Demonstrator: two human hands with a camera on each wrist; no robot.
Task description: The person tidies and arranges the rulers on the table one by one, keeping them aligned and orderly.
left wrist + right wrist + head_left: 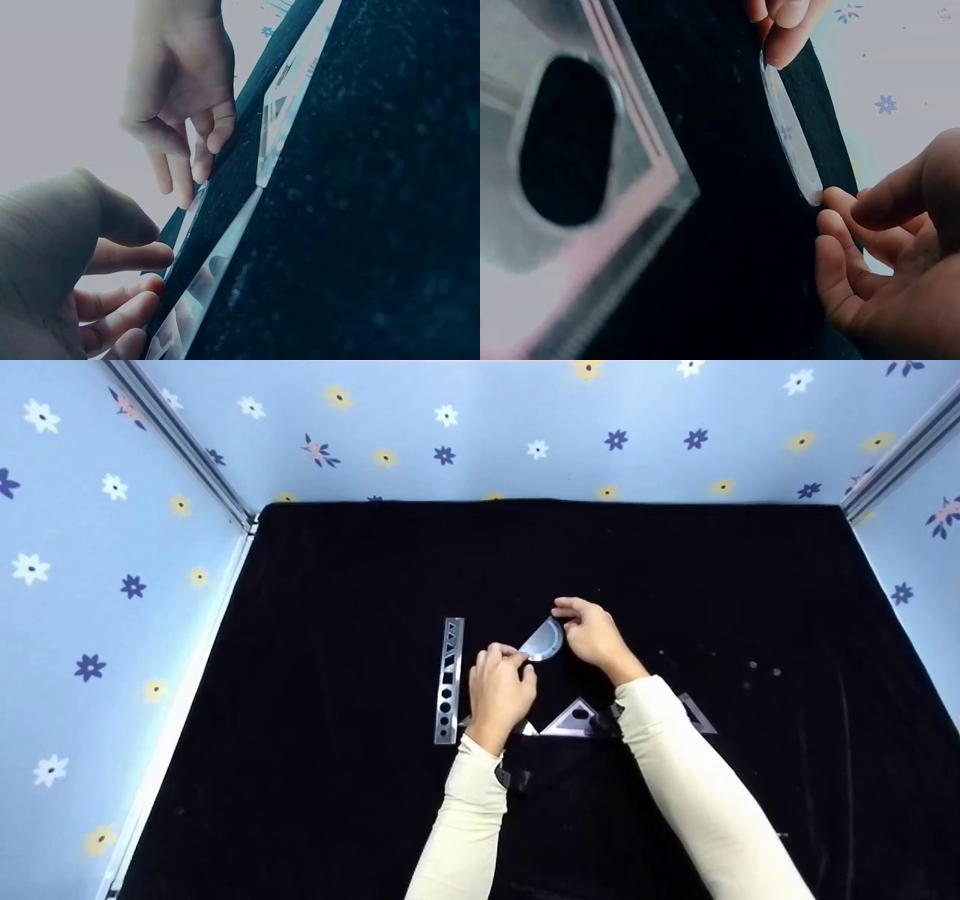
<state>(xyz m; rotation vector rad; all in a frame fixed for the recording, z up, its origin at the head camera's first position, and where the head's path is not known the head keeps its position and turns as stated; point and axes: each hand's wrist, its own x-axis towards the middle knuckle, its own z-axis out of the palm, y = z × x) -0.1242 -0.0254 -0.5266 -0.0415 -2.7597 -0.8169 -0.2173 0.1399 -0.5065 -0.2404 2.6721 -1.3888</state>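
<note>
A clear half-round protractor (543, 640) lies tilted on the black cloth between the two hands. My left hand (501, 690) touches its lower left corner with the fingertips. At the other end, my right hand (595, 636) has its fingertips against or very close to the corner, seen also in the right wrist view, where the protractor (791, 135) appears nearly edge-on. Neither hand visibly curls around it. A clear stencil ruler (448, 682) with cut-out shapes lies upright left of the left hand. Below the hands is a clear set square (571, 720) with a cut-out hole.
Another set square (699, 714) shows partly beyond the right sleeve. The tip of a clear piece (528, 728) peeks out beside the left wrist. Black cloth (360, 585) covers the table, with flower-patterned walls (487, 427) behind and at the sides.
</note>
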